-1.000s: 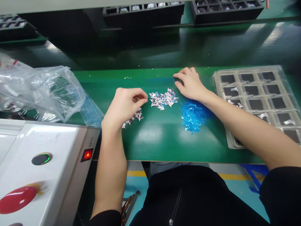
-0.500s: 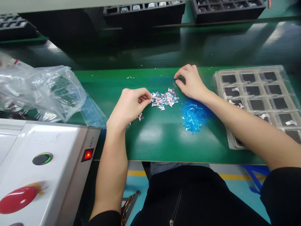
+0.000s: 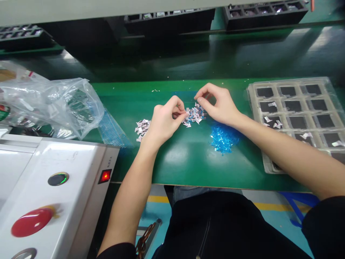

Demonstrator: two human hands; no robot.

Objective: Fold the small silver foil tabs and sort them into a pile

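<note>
My left hand [image 3: 169, 118] pinches at the left edge of a pile of small white-and-blue flat pieces [image 3: 196, 114]; whatever lies between thumb and forefinger is too small to name. Just above the same pile, on its right, my right hand [image 3: 217, 102] has thumb and fingertips drawn together, and its grip is too fine to make out. A second pile of small pale pieces [image 3: 142, 128] lies left of my left wrist, partly covered by it. Below my right hand sits a heap of blue transparent film strips [image 3: 223, 138].
At right a clear compartment tray [image 3: 296, 111] holds dark squares and a few white pieces. On the left are a crumpled plastic bag [image 3: 81, 104] and a white machine [image 3: 78, 169] with a red button [image 3: 32, 222]. Black divided trays [image 3: 265, 16] stand at the back.
My left hand has moved right, uncovering more of the pale pile. My right hand has come lower and left, nearer the white-and-blue pile. The camera view has shifted slightly.
</note>
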